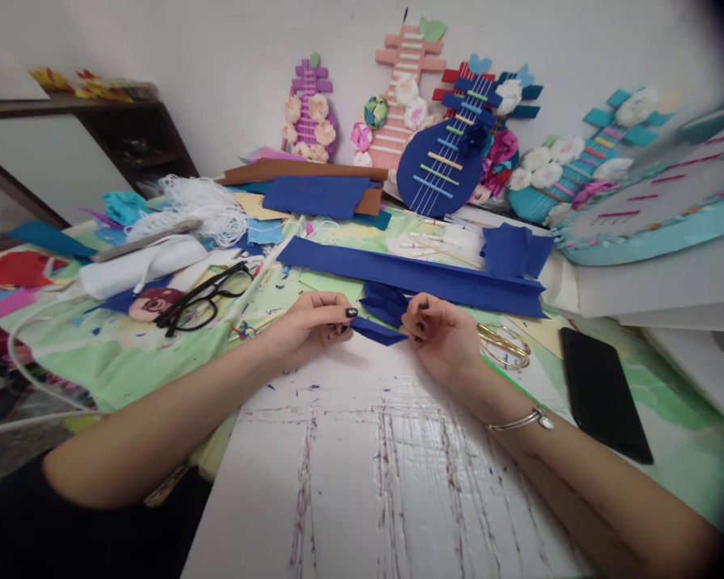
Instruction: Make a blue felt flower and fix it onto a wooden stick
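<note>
Head cam: ur L hand point(321, 322) pinches one end of the blue piece point(379, 331), ur R hand point(442, 336) has the other, so it spans btwn them over the far end of the white board point(343, 474). Blue folds point(383, 301) r right behind it, w/ the long strip point(410, 277) past those.

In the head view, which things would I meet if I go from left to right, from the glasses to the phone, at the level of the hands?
Black-framed glasses, left hand, small blue piece, right hand, gold-coloured hoops, black phone.
</note>
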`<control>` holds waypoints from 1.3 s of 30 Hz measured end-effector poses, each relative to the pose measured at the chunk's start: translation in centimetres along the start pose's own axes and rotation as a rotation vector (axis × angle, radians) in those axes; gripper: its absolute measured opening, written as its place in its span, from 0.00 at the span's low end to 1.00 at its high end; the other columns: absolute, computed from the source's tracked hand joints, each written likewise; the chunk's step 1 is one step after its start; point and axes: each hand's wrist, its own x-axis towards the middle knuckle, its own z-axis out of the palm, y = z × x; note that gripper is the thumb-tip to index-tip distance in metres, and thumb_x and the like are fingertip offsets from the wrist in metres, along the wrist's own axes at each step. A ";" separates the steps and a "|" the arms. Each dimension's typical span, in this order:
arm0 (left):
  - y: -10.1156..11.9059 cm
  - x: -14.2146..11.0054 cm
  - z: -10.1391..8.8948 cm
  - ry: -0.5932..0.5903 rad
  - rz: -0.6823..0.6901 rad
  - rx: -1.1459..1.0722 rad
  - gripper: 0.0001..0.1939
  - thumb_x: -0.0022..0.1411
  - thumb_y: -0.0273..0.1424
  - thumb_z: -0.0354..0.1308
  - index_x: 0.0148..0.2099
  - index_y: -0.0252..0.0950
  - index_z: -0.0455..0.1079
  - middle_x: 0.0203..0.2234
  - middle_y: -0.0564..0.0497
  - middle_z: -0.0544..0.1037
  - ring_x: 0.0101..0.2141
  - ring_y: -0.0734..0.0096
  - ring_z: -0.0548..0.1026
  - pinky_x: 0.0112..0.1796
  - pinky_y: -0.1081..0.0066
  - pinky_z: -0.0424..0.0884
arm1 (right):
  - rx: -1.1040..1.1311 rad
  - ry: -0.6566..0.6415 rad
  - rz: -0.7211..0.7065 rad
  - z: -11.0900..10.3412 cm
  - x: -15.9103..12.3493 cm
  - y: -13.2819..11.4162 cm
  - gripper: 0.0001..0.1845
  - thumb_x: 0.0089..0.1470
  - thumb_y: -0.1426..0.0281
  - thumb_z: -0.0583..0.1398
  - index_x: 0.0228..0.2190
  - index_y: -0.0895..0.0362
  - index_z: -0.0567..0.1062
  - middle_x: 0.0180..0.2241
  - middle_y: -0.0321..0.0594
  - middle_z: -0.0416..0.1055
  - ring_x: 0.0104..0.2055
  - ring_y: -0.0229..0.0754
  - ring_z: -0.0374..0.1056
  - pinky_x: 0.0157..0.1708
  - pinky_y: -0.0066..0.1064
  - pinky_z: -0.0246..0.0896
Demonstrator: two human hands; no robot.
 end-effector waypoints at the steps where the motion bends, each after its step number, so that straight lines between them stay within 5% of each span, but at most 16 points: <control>1: 0.0 -0.1 0.0 -0.026 -0.022 0.020 0.08 0.46 0.28 0.65 0.21 0.33 0.70 0.15 0.55 0.66 0.18 0.81 0.60 0.23 0.74 0.58 | -0.044 -0.020 -0.012 0.1 -0.1 0.1 0.03 0.41 0.69 0.56 0.23 0.56 0.69 0.18 0.33 0.56 0.20 0.34 0.49 0.22 0.30 0.47; 5: 0.1 -0.2 0.0 -0.146 -0.069 0.123 0.09 0.46 0.31 0.65 0.22 0.33 0.70 0.14 0.55 0.66 0.18 0.79 0.63 0.22 0.73 0.57 | -0.226 -0.242 0.069 0.7 -0.6 0.6 0.14 0.46 0.66 0.63 0.38 0.55 0.72 0.28 0.36 0.70 0.27 0.36 0.62 0.28 0.30 0.56; 8: 0.1 -0.1 0.1 -0.068 -0.010 0.251 0.07 0.47 0.29 0.66 0.29 0.33 0.71 0.16 0.56 0.67 0.18 0.80 0.62 0.21 0.75 0.55 | -0.280 -0.359 0.088 0.8 -0.9 1.0 0.21 0.44 0.68 0.66 0.42 0.55 0.70 0.24 0.33 0.70 0.25 0.35 0.63 0.29 0.31 0.58; 13: -0.2 0.0 0.2 0.061 0.147 0.281 0.20 0.48 0.26 0.66 0.45 0.35 0.66 0.26 0.54 0.74 0.25 0.77 0.71 0.29 0.74 0.66 | -0.271 -0.280 0.055 0.9 -1.0 1.1 0.23 0.42 0.69 0.67 0.42 0.55 0.69 0.23 0.32 0.70 0.24 0.34 0.63 0.29 0.31 0.59; 20: -0.4 -0.3 0.9 0.091 0.126 0.249 0.25 0.47 0.25 0.66 0.46 0.35 0.60 0.28 0.52 0.76 0.29 0.72 0.75 0.34 0.70 0.70 | -0.322 -0.186 -0.073 1.0 -0.9 1.3 0.22 0.45 0.65 0.66 0.41 0.55 0.67 0.31 0.37 0.72 0.33 0.38 0.68 0.34 0.32 0.62; 26: -0.3 -0.7 1.6 -0.011 0.051 0.336 0.28 0.46 0.23 0.65 0.47 0.36 0.57 0.26 0.54 0.76 0.28 0.72 0.75 0.33 0.70 0.71 | -0.399 -0.278 -0.221 1.3 -1.4 0.3 0.24 0.53 0.65 0.61 0.51 0.49 0.64 0.44 0.41 0.67 0.40 0.39 0.65 0.39 0.32 0.63; 33: -0.2 -1.1 2.1 -0.004 0.160 0.478 0.26 0.48 0.22 0.61 0.49 0.36 0.57 0.23 0.57 0.71 0.27 0.75 0.71 0.30 0.74 0.68 | -0.434 -0.245 -0.321 1.1 -1.1 0.2 0.04 0.51 0.68 0.63 0.31 0.53 0.74 0.41 0.39 0.66 0.44 0.40 0.65 0.46 0.36 0.62; 39: 0.2 -1.2 1.3 0.101 0.401 0.592 0.20 0.52 0.24 0.60 0.47 0.35 0.62 0.27 0.55 0.72 0.30 0.75 0.73 0.34 0.73 0.71 | -0.304 -0.202 -0.315 0.4 -0.6 0.1 0.05 0.48 0.70 0.64 0.30 0.55 0.73 0.47 0.40 0.67 0.44 0.39 0.67 0.47 0.36 0.63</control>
